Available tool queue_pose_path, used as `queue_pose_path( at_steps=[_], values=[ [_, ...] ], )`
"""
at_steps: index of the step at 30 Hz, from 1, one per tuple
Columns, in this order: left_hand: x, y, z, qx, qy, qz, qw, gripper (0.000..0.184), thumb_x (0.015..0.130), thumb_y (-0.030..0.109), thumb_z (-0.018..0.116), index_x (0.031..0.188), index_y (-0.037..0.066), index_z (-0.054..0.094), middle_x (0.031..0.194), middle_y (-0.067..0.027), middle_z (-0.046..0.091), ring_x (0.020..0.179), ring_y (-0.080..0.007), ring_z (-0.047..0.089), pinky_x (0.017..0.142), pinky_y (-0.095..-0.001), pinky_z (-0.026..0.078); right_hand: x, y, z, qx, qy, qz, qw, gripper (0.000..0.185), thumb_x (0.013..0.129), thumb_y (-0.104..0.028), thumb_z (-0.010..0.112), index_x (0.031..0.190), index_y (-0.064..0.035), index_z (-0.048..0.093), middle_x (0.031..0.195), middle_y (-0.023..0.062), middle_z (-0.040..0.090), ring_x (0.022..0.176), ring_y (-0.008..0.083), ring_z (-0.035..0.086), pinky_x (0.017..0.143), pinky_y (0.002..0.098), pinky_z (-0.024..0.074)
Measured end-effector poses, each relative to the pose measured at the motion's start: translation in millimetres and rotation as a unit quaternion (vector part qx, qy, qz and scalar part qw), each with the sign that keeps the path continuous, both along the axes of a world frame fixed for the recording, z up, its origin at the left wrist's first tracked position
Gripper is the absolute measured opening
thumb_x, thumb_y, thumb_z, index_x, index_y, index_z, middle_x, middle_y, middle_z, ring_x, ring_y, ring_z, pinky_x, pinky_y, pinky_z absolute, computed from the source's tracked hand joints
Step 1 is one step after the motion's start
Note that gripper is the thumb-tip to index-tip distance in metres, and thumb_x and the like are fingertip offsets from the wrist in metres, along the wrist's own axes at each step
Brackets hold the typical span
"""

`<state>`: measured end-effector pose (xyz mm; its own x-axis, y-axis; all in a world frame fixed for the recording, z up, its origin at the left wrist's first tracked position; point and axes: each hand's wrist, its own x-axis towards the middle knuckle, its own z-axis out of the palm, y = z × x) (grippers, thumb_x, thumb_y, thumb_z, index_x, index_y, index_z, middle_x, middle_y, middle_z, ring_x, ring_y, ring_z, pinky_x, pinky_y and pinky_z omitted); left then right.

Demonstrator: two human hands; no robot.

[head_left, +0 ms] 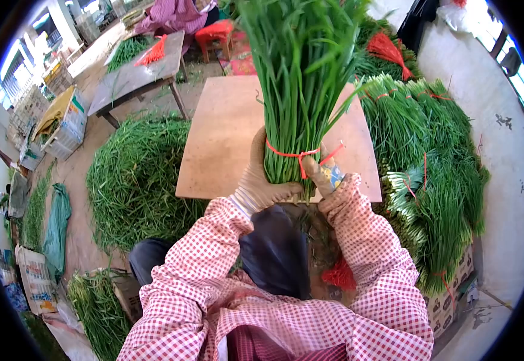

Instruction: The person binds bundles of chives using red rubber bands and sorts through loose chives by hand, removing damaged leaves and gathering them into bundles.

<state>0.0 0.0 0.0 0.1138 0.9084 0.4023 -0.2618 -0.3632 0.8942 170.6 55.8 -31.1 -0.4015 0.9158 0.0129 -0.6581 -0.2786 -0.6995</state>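
A thick bunch of green chives [301, 78] stands upright over the wooden board, its leaf tips running past the top of the view. A red tie [280, 151] circles it near the base, with a knot at the front. My left hand [262, 174], in a dirty glove, wraps around the lower left of the bunch. My right hand [323, 173], also gloved, is closed beside the knot at the lower right. One end of the tie sticks up from between its fingers. The far fingers of both hands are partly hidden.
Before me is the wooden board [213, 138]. Tied chive bunches [436, 162] are piled at right, with red ties [388, 53] on top. Loose greens [141, 180] lie heaped at left. Beyond are another table [129, 81], a red stool [215, 35] and a person [171, 17].
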Motion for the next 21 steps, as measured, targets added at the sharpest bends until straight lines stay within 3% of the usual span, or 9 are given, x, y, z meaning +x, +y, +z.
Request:
queue_pose_path(
  at_steps=[3, 7, 8, 9, 10, 15, 17, 19, 21],
  values=[
    [-18, 11, 25, 0.018, 0.066, -0.042, 0.997, 0.13, 0.056, 0.013, 0.091, 0.15, 0.02, 0.002, 0.15, -0.0126, 0.026, 0.136, -0.0248, 0.03, 0.109, -0.04, 0.032, -3, 20, 28, 0.023, -0.01, -0.002, 1.0, 0.079, 0.079, -0.041, 0.073, 0.142, -0.0127, 0.033, 0.131, 0.0123, 0.053, 0.117, 0.0291, 0.054, 0.097, 0.0438, 0.0463],
    [-12, 39, 15, 0.206, 0.214, 0.028, 0.955, 0.144, 0.053, 0.014, 0.093, 0.145, 0.011, -0.017, 0.147, -0.0122, 0.029, 0.131, -0.0217, 0.036, 0.111, -0.0401, 0.03, -13, 25, 45, 0.081, -0.078, 0.012, 0.994, 0.079, 0.076, -0.035, 0.076, 0.14, -0.0105, 0.036, 0.129, 0.0117, 0.055, 0.115, 0.0277, 0.055, 0.097, 0.0427, 0.0463],
    [-6, 51, -17, -0.089, -0.052, -0.136, 0.985, 0.09, 0.07, 0.042, 0.067, 0.137, 0.01, 0.017, 0.135, -0.0092, 0.042, 0.121, -0.0211, 0.044, 0.104, -0.0392, 0.036, -17, 21, 47, 0.096, -0.104, 0.018, 0.99, 0.079, 0.075, -0.033, 0.077, 0.14, -0.0099, 0.037, 0.128, 0.0115, 0.055, 0.114, 0.0274, 0.055, 0.097, 0.0424, 0.0462],
    [0, 51, -31, -0.363, -0.308, -0.283, 0.833, 0.074, 0.086, 0.069, 0.042, 0.129, 0.01, 0.052, 0.123, -0.0061, 0.055, 0.11, -0.0206, 0.052, 0.098, -0.0384, 0.042, -21, 14, 50, 0.106, -0.122, 0.026, 0.986, 0.08, 0.074, -0.032, 0.078, 0.139, -0.0094, 0.038, 0.128, 0.0114, 0.055, 0.114, 0.027, 0.055, 0.098, 0.0421, 0.0462],
    [11, 45, -48, -0.313, -0.28, -0.064, 0.905, 0.052, 0.092, 0.048, 0.053, 0.123, 0.006, 0.055, 0.117, -0.0075, 0.058, 0.104, -0.018, 0.055, 0.089, -0.0351, 0.049, -23, 6, 51, 0.118, -0.144, 0.031, 0.982, 0.08, 0.073, -0.03, 0.078, 0.139, -0.0088, 0.038, 0.127, 0.0112, 0.056, 0.113, 0.0267, 0.055, 0.098, 0.0418, 0.0462],
    [4, 49, -79, -0.263, 0.022, -0.006, 0.964, 0.048, 0.081, 0.024, 0.072, 0.123, 0.006, 0.056, 0.114, -0.0069, 0.061, 0.102, -0.0186, 0.057, 0.085, -0.0385, 0.05, -33, 3, 82, 0.256, -0.294, 0.018, 0.921, 0.08, 0.069, -0.023, 0.083, 0.136, -0.0061, 0.042, 0.125, 0.0104, 0.057, 0.111, 0.025, 0.057, 0.098, 0.0403, 0.0462],
    [13, 61, -77, -0.285, 0.054, 0.038, 0.956, 0.041, 0.083, 0.013, 0.071, 0.12, 0.003, 0.057, 0.117, -0.0046, 0.058, 0.103, -0.0161, 0.055, 0.083, -0.0294, 0.049, -33, 36, 86, 0.431, -0.418, -0.013, 0.799, 0.081, 0.06, -0.033, 0.085, 0.128, -0.0073, 0.051, 0.114, 0.0131, 0.064, 0.103, 0.0255, 0.062, 0.089, 0.0371, 0.0489],
    [24, 49, -59, -0.171, -0.146, -0.006, 0.974, 0.058, 0.074, 0.025, 0.081, 0.124, 0.009, 0.056, 0.103, -0.0028, 0.065, 0.095, -0.0157, 0.059, 0.086, -0.0346, 0.049, -50, 25, 153, 0.445, -0.68, 0.015, 0.582, 0.079, 0.061, -0.033, 0.083, 0.129, -0.0082, 0.05, 0.116, 0.0146, 0.062, 0.106, 0.0303, 0.061, 0.09, 0.041, 0.0477],
    [29, 26, -27, -0.374, -0.097, -0.034, 0.922, 0.06, 0.077, 0.031, 0.078, 0.126, 0.008, 0.054, 0.106, -0.0032, 0.064, 0.099, -0.0171, 0.055, 0.083, -0.0306, 0.047, -64, 22, 167, 0.392, -0.797, 0.142, 0.437, 0.085, 0.065, -0.043, 0.08, 0.137, -0.0165, 0.042, 0.127, 0.014, 0.056, 0.116, 0.033, 0.055, 0.097, 0.0406, 0.0449]
  ],
)
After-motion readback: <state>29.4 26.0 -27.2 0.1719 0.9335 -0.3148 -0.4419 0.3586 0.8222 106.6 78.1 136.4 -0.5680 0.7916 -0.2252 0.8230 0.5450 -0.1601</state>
